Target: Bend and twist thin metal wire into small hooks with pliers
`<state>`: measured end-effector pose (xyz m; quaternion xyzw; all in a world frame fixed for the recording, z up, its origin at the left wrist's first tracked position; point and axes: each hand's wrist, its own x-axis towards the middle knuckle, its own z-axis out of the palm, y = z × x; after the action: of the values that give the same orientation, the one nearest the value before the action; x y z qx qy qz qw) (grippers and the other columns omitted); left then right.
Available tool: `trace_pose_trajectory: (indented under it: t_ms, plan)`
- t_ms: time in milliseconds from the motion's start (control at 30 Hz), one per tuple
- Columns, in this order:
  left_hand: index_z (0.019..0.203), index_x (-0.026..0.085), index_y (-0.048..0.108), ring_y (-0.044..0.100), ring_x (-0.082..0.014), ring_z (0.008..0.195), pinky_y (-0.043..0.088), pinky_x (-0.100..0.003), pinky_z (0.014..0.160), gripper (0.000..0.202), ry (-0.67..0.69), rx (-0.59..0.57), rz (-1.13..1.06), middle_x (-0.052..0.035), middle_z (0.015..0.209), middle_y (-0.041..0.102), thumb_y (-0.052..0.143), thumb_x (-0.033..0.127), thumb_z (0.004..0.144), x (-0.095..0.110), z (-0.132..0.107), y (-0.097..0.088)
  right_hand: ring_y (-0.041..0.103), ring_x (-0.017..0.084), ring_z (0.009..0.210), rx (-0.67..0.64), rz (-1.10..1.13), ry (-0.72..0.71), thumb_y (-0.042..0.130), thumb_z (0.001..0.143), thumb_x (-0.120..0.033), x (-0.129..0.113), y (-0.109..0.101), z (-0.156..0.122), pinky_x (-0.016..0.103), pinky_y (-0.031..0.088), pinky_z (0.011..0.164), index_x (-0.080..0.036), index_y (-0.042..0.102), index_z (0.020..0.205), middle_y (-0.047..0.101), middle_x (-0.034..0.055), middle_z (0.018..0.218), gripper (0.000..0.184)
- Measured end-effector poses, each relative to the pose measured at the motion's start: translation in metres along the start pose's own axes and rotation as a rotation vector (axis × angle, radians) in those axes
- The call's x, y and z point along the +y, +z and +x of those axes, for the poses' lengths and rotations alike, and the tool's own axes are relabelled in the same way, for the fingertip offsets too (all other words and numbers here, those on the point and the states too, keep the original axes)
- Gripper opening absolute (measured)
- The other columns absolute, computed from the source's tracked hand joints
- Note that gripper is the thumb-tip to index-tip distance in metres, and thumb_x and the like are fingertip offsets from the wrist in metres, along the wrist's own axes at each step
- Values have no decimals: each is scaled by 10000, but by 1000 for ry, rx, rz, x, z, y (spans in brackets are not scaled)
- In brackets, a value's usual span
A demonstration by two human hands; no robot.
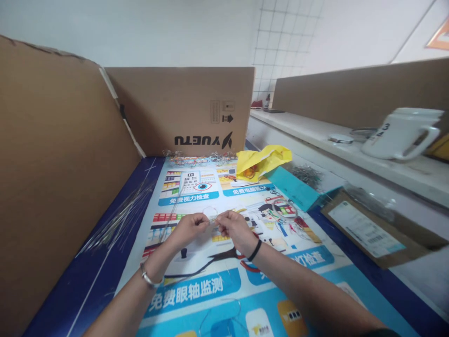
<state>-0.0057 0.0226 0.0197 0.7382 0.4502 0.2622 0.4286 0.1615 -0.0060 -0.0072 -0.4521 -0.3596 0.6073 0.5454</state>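
Observation:
My left hand (192,230) and my right hand (239,232) meet above the middle of the printed mat, fingers pinched together. Between their fingertips is a thin wire, with a small loop (210,209) of it rising above the fingers. The fingers partly cover the wire, so its ends are hard to make out. Below the hands lies a pair of scissors (226,255) with dark blades and red handles, partly behind my right wrist. Another bent, thin wire (238,304) rests on the mat near the front.
Long straight wires (121,217) lie at the left. A yellow bag (268,159) stands behind, beside a teal box (293,187) and a heap of metal pieces (307,175). Right is a labelled cardboard box (372,229); a white mug (400,133) sits on the ledge. Cardboard panels (157,107) wall the back and left.

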Motion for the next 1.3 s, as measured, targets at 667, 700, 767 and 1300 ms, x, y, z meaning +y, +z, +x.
trace_pose_trajectory:
  t_ms: [667,700,767,1300]
  plan:
    - [688,162,584,434,-108,579,323,-211,557,148,-6,-20,29,26,601,517,468,253,704,7,-2,-2,524,75,498,-6,55,-30,688,620,-309,-2,3,-3,196,365,465,-164,535,731,657,17,683,238]
    - [688,161,584,432,-107,575,322,-211,554,147,-6,-22,27,27,600,516,469,252,704,8,-2,-2,523,74,498,-8,59,-31,685,623,-305,-3,3,-3,195,365,465,-164,537,733,657,16,685,232]
    - [681,160,583,431,-106,571,322,-213,552,147,-6,-20,30,29,596,514,473,256,704,8,-2,-3,522,74,500,-8,62,-34,684,623,-303,-3,3,-4,194,366,467,-165,543,734,655,14,681,227]
    - [639,155,588,450,-97,548,344,-205,544,130,-48,-14,-17,24,570,546,484,228,670,0,1,-5,524,84,497,-60,-45,124,689,619,-343,-6,-3,4,201,376,444,-163,552,730,643,20,669,251]
